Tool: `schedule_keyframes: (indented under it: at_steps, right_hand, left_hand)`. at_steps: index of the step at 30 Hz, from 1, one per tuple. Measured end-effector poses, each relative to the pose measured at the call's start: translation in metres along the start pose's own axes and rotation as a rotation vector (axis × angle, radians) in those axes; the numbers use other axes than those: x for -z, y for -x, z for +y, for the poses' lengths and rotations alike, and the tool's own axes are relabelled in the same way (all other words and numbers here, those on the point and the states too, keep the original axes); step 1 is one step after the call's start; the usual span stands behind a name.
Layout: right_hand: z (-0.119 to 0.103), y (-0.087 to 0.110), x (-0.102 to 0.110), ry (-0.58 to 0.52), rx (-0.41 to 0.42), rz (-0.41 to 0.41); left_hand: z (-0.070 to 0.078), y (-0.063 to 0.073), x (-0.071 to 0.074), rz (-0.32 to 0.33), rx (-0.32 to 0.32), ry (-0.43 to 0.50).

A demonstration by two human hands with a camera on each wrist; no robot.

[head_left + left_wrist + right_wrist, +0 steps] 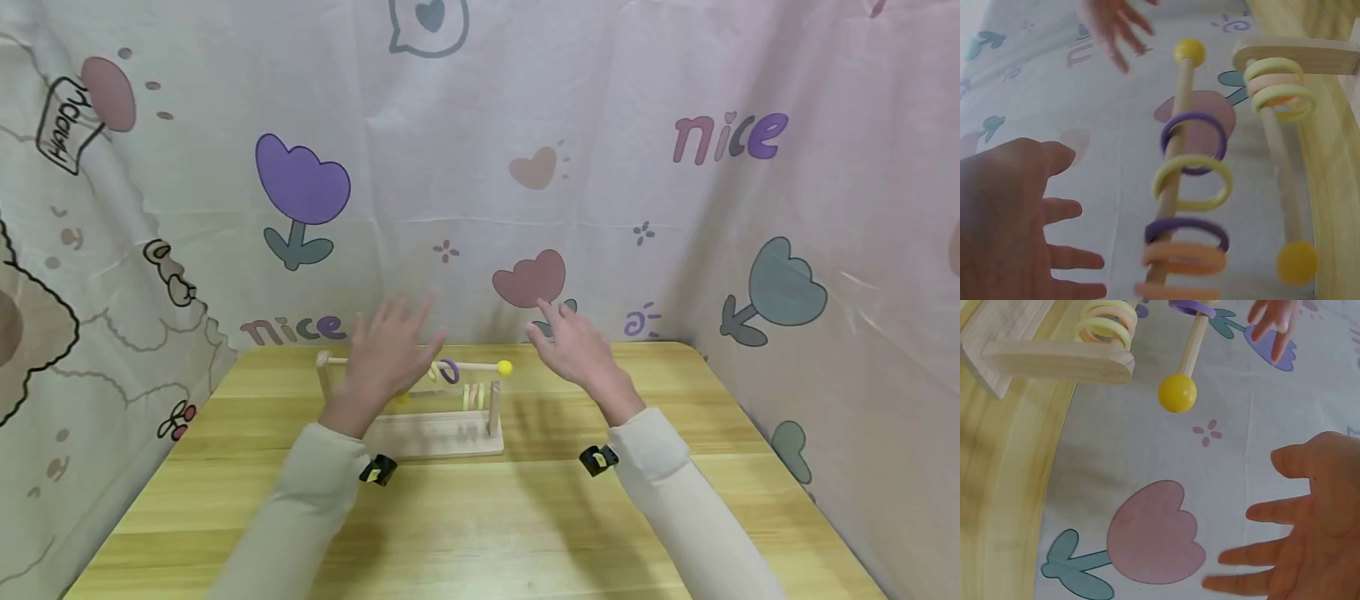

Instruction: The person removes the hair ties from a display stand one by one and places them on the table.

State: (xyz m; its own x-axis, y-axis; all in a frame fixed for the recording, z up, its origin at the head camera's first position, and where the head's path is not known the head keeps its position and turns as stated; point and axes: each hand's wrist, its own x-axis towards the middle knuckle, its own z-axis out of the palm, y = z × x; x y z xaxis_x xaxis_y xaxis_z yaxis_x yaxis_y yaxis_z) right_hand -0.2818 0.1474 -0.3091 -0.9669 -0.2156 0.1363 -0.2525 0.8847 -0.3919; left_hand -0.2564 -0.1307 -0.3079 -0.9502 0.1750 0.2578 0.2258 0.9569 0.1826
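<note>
A wooden ring stand [442, 437] stands on the table, with two rods at different heights. The upper rod [1184, 87] ends in a yellow ball [505, 367] and carries purple, pale yellow and orange rings. On the lower rod [1282, 169], pale yellow and orange rings sit close to the upright [494, 408]; its other end has a yellow ball [1297, 262]. My left hand [390, 354], fingers spread, overlaps the stand's left part in the head view and holds nothing. To the right of the upper ball, my right hand [579, 348] hovers with extended fingers, also holding nothing.
The light wooden table [480, 533] reaches back to a patterned cloth [442, 150] with printed flowers, hearts and words. More of the cloth hangs along both sides. A small black device [378, 470] is at the left wrist, another [598, 460] at the right.
</note>
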Motion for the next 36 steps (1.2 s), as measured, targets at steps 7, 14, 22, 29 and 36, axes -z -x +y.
schedule_keyframes:
  at_steps: [7,14,22,29,36]
  right_hand:
    - [0.015,0.006,-0.002,-0.262,0.055,0.068]
    - [0.026,0.014,-0.012,-0.412,0.050,0.050]
    - [0.032,0.017,-0.038,-0.511,0.047,0.063]
    - [0.032,0.018,-0.063,-0.589,0.052,0.030]
    - [0.029,0.019,-0.080,-0.660,0.048,0.013]
  left_hand:
    - [-0.023,0.012,0.017,0.125,-0.086,0.149]
    - [-0.033,0.033,0.021,0.220,-0.169,0.385]
    - [-0.029,0.051,0.004,0.148,-0.214,0.569]
    - [-0.028,0.063,-0.035,0.077,-0.165,0.628]
    - [-0.023,0.067,-0.072,0.019,-0.113,0.677]
